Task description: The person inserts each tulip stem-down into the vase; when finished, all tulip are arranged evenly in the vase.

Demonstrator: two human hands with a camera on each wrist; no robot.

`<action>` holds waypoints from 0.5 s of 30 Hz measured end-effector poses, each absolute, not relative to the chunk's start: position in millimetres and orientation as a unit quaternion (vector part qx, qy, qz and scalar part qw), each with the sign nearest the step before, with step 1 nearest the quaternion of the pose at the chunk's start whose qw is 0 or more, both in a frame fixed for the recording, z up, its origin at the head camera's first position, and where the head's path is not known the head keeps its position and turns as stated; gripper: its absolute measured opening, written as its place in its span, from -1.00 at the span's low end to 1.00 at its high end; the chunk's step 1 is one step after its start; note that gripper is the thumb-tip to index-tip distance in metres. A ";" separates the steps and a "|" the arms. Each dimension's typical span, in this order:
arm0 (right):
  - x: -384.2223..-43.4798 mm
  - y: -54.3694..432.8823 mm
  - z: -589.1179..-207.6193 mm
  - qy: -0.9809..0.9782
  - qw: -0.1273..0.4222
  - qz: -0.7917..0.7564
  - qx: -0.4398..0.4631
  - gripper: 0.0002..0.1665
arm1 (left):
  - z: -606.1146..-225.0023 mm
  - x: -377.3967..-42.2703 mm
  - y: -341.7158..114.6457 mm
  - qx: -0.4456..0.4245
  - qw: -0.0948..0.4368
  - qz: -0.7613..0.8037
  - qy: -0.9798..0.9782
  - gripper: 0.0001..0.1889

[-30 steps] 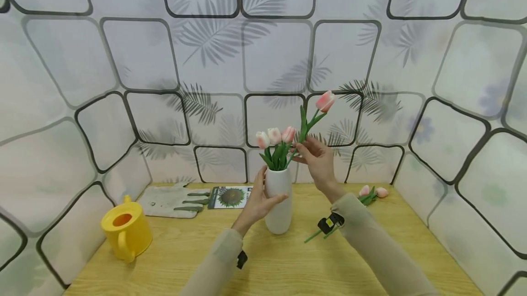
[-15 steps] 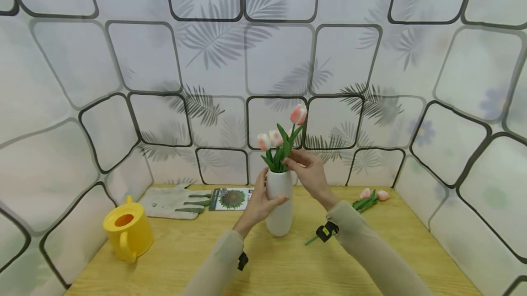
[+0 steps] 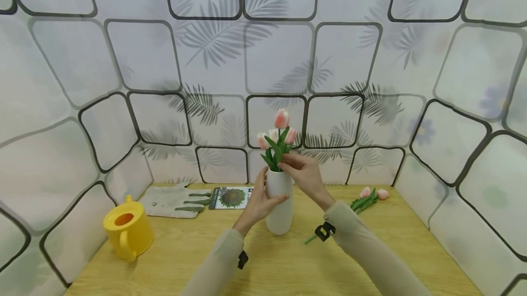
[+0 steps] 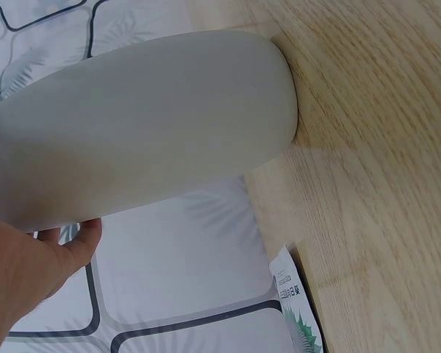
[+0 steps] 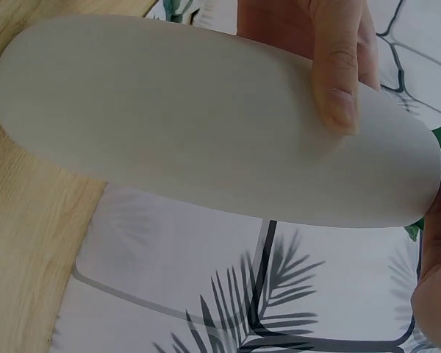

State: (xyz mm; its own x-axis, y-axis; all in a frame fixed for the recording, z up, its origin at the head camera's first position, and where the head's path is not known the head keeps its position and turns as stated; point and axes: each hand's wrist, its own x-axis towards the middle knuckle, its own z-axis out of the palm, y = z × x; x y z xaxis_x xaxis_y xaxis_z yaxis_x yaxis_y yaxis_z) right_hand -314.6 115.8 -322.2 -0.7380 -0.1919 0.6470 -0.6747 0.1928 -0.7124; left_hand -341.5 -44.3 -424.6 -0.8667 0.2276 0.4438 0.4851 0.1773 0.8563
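A white vase point(image 3: 280, 211) stands upright on the wooden table, with several pink-and-white tulips point(image 3: 262, 141) in its mouth. My left hand point(image 3: 260, 202) grips the vase from the left, its thumb across the front, as the right wrist view also shows on the vase point(image 5: 206, 118). At the rim, my right hand point(image 3: 306, 174) pinches the green stem and leaves of a taller pink tulip point(image 3: 282, 118), whose head rises above the others. The lower stems are hidden inside the vase. In the left wrist view the vase point(image 4: 154, 125) fills much of the frame.
More pink tulips point(image 3: 364, 201) lie on the table at right, partly behind my right forearm. A yellow watering can point(image 3: 137, 236) stands at left. Behind it lie a pair of work gloves point(image 3: 169, 202) and a seed packet point(image 3: 231, 197). A patterned curtain point(image 3: 214, 122) encloses the table.
My right hand has moved down and left to the vase's rim, bringing the taller tulip from a right-leaning position to nearly upright among the others. My left hand has kept its grip.
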 end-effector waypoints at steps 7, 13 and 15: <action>-312.0 114.6 -319.0 -0.755 0.204 0.558 0.279 -0.68 | -424.4 -342.2 -44.8 -0.234 0.096 -0.591 -0.766 0.05; -324.7 119.3 -328.6 -0.750 0.193 0.569 0.276 -0.65 | -425.4 -343.1 -44.1 -0.229 0.092 -0.592 -0.767 0.07; -331.1 122.2 -334.0 -0.747 0.187 0.577 0.274 -0.64 | -425.5 -343.1 -44.0 -0.227 0.092 -0.590 -0.769 0.07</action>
State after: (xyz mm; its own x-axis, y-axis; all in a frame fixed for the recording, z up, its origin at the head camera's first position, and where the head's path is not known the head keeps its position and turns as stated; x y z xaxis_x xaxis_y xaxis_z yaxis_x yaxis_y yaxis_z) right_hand -331.1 122.2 -334.0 -0.7793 -0.1932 0.5961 -0.6256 0.1848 -0.7579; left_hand -343.1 -44.0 -425.5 -0.8800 0.2402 0.4098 0.4579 0.2001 0.8662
